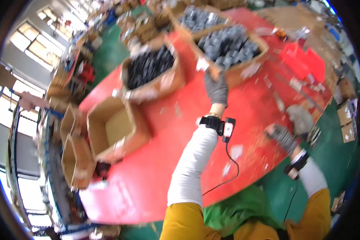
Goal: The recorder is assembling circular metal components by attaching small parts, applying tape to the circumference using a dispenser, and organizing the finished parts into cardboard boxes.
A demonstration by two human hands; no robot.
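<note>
My left hand [217,89], in a grey glove with bare fingertips, reaches far over the red table. Its fingers close on the near left corner of a cardboard box [244,72] filled with grey, glossy small parts [228,46]. Lower right, my right hand [283,138], gloved the same way, hovers at or just above the table's right edge; whether it touches is blurred. Its fingers are loosely bent and apart from any object I can make out. A crumpled pale grey cloth or glove [301,118] lies beside it.
Left of the grey parts stands a cardboard box [158,86] of black parts. Nearer is an open box [138,128] with a bare bottom, its flaps folded out. Another box of grey parts [198,18] sits behind. Red plastic pieces [304,60] and scraps lie on the right of the table [168,160].
</note>
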